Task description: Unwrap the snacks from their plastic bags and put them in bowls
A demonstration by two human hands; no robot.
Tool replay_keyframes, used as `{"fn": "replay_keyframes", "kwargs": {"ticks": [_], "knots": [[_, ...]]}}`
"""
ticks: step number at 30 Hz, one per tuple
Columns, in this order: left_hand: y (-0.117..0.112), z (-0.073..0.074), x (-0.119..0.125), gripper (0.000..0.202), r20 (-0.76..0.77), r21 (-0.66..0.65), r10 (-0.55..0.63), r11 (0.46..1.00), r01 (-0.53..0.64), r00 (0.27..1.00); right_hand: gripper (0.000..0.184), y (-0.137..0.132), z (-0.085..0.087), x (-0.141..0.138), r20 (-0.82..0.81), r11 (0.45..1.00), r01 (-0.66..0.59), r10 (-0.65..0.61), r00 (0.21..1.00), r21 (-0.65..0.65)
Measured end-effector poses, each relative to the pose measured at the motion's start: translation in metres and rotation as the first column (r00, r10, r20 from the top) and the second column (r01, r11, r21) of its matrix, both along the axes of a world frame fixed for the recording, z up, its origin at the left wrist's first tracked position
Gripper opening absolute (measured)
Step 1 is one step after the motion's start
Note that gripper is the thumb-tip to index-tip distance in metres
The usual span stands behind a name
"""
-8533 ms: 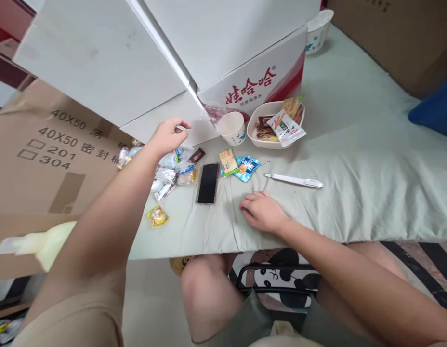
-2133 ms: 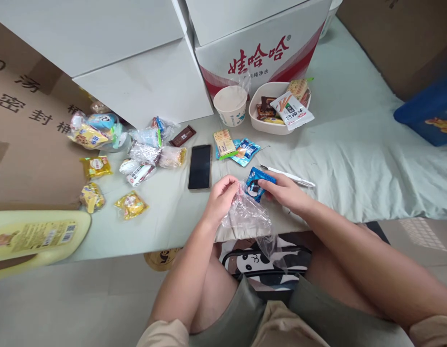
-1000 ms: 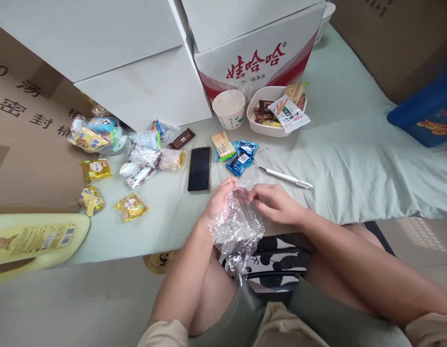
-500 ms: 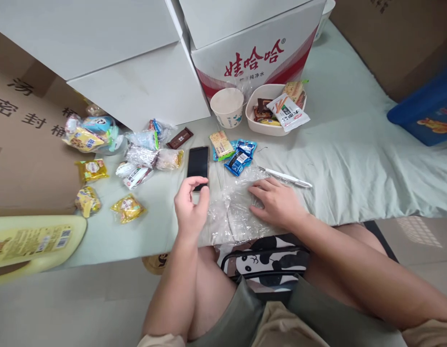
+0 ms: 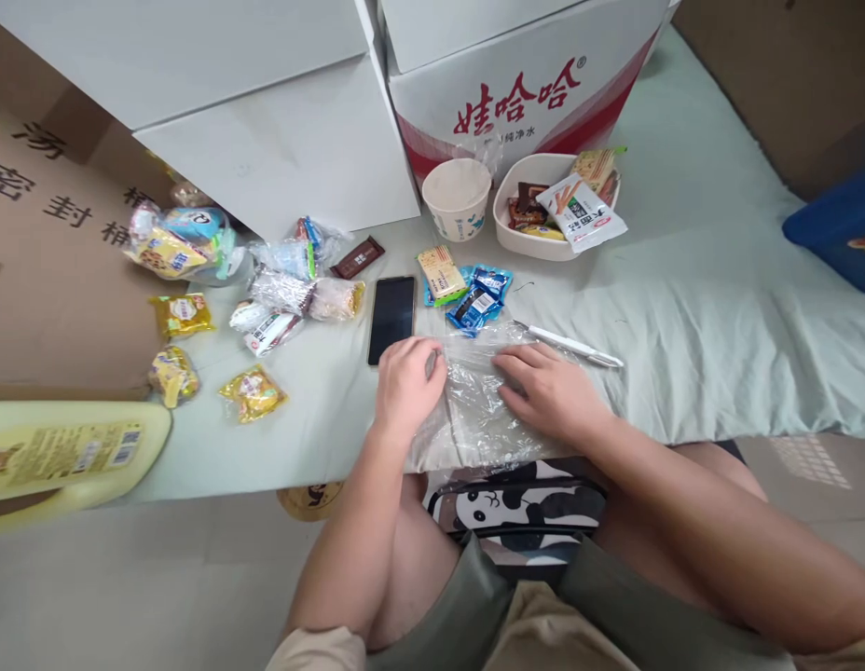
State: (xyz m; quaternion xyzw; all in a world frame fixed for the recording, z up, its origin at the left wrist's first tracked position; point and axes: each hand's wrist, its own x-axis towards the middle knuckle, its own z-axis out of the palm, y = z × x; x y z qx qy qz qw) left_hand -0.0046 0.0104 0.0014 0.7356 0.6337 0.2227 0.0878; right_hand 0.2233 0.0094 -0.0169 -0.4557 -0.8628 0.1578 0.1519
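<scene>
A crumpled clear plastic bag lies at the front edge of the cloth-covered surface, its film drawn in creases between my hands. My left hand is closed on the bag's left side, fingers curled and thumb against the film. On the right side, my right hand grips the film with bent fingers; its fingertips are partly hidden. Just beyond my left hand lies a dark-screened phone. Behind the bag are blue snack packets and a cracker packet. A white pen rests beyond my right hand.
A paper cup and a white bowl of snacks stand before a white carton. Several wrapped snacks and a chocolate bar lie left. A yellow jug is at the left edge, a blue container right.
My left hand has moved right, off the phone's lower end and onto the plastic bag, and has closed there. My right hand stays on the bag. The view has shifted slightly.
</scene>
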Motion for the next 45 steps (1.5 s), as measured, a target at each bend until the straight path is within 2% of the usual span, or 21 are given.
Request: {"fn": "replay_keyframes", "kwargs": {"ticks": [2,3,4,6,8,10,13,16,21,29,38,45], "knots": [[-0.004,0.003,0.001,0.014,-0.016,0.177,0.057,0.983,-0.054,0.998,0.032,0.0,0.0,0.001,-0.008,1.0,-0.014,0.014,1.0,-0.004],[-0.007,0.005,0.004,0.014,-0.017,0.263,0.046,0.964,-0.04,0.999,0.032,0.0,0.0,0.001,-0.014,1.0,-0.017,0.016,1.0,-0.005],[-0.011,0.008,0.01,0.014,-0.015,0.328,-0.003,0.945,0.008,1.0,0.032,-0.001,0.0,0.001,-0.02,1.0,-0.015,0.014,1.0,-0.006],[-0.021,0.013,0.024,0.016,-0.018,0.367,-0.191,0.912,0.184,0.981,0.031,-0.001,0.0,0.002,-0.029,1.0,-0.011,0.011,1.0,-0.01],[-0.027,0.015,0.036,0.017,-0.022,0.283,-0.367,0.89,0.358,0.93,0.031,-0.001,-0.001,0.003,-0.04,1.0,-0.012,0.011,0.999,-0.014],[-0.029,0.012,0.041,0.017,-0.02,0.122,-0.422,0.899,0.422,0.906,0.031,-0.001,-0.001,0.004,-0.052,1.0,-0.017,0.016,0.998,-0.011],[-0.023,0.003,0.033,0.035,-0.048,-0.124,-0.393,0.915,0.385,0.918,0.031,0.001,-0.002,0.006,-0.075,0.999,-0.037,0.038,0.996,0.011],[-0.016,-0.004,0.017,0.043,-0.059,-0.244,-0.371,0.906,0.347,0.927,0.031,0.004,-0.002,0.008,-0.11,0.997,-0.066,0.069,0.992,0.034],[-0.014,-0.004,0.004,0.043,-0.029,-0.251,-0.32,0.919,0.303,0.947,0.033,0.005,-0.003,0.009,-0.12,0.997,-0.063,0.069,0.99,0.053],[-0.014,0.0,0.009,0.038,0.023,-0.235,-0.304,0.924,0.301,0.952,0.026,0.005,-0.004,0.011,-0.054,0.997,-0.069,0.071,0.996,0.04],[-0.015,0.005,0.013,0.023,0.123,-0.247,-0.254,0.928,0.278,0.959,0.021,0.005,0.002,0.011,0.001,0.998,-0.064,0.064,0.998,0.008],[-0.016,0.007,0.014,0.024,0.088,-0.226,-0.331,0.912,0.342,0.94,0.023,0.005,0.003,0.013,-0.037,0.996,-0.084,0.083,0.996,-0.035]]}}
